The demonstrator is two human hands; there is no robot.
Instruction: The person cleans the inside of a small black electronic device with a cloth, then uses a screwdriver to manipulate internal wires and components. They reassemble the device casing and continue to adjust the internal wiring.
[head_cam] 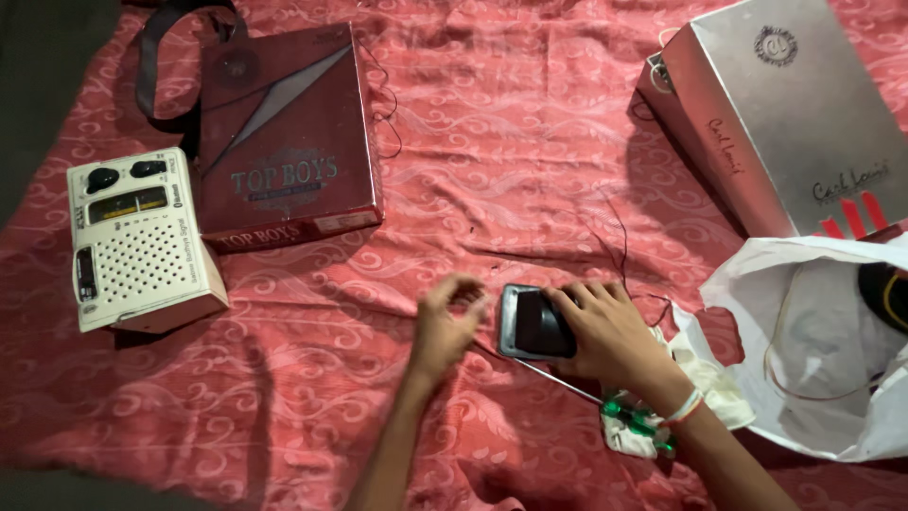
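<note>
On red cloth, right hand (613, 333) presses small glossy black device (532, 323); left hand's (446, 326) grip blurred, unclear.

Left hand (446, 326) motion-blurred; white bag (813, 350) cut off right.

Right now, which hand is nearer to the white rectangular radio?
Left. The left hand lies right of the white rectangular radio; the right hand is farther right, on a small black device.

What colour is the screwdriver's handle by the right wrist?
Translucent green handle, lying on white cloth beneath the right hand; head view.
</note>
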